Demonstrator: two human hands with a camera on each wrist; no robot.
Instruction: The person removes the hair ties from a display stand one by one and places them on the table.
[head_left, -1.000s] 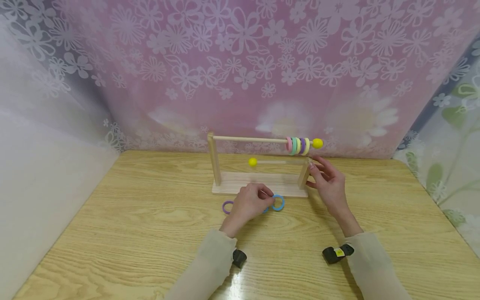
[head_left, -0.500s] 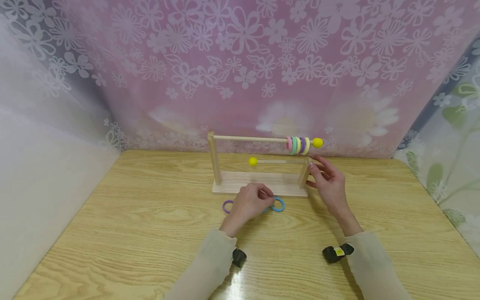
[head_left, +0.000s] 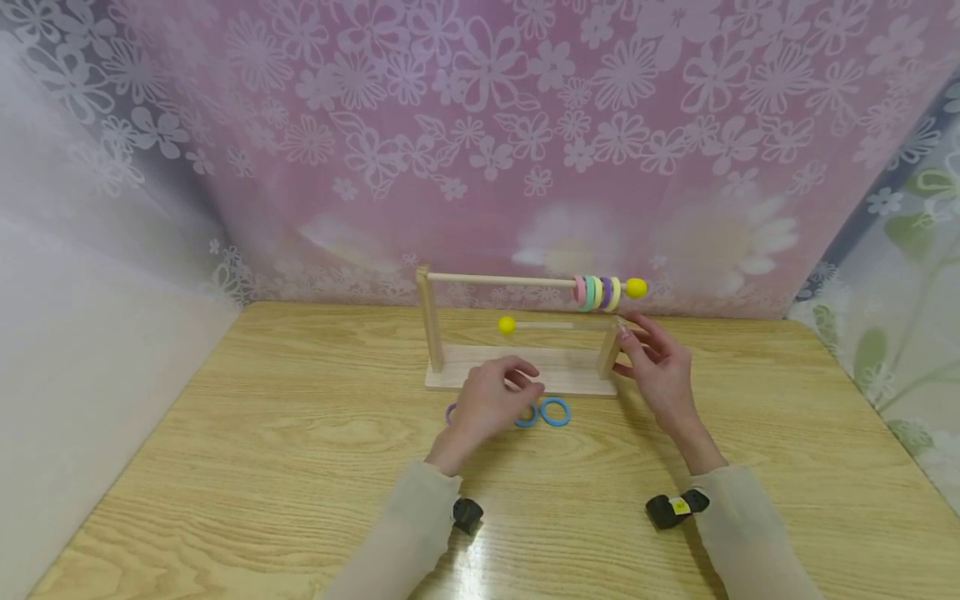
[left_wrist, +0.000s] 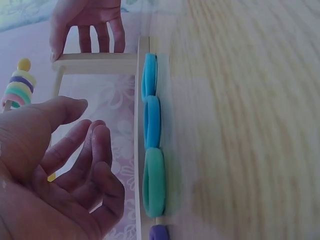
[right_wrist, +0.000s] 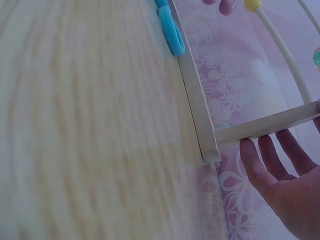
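Observation:
My left hand hovers over the rings before the wooden stand, fingers loosely bent, with a gap between thumb and fingertips and nothing held. Two blue rings, the right one in plain sight, lie touching by the stand's base. The left wrist view shows a green ring and a purple ring continuing this row. My right hand touches the stand's right post. In the right wrist view its fairly straight fingers press the post's outer face, and the thumb lies near its top.
The tall left post carries an upper rod with several pastel rings and a yellow end ball. A lower rod from the right post ends in another yellow ball. A floral curtain hangs behind the wooden table.
My left hand has let go of the right blue ring, which now lies flat, and has shifted slightly left and up. The right hand stays at the post.

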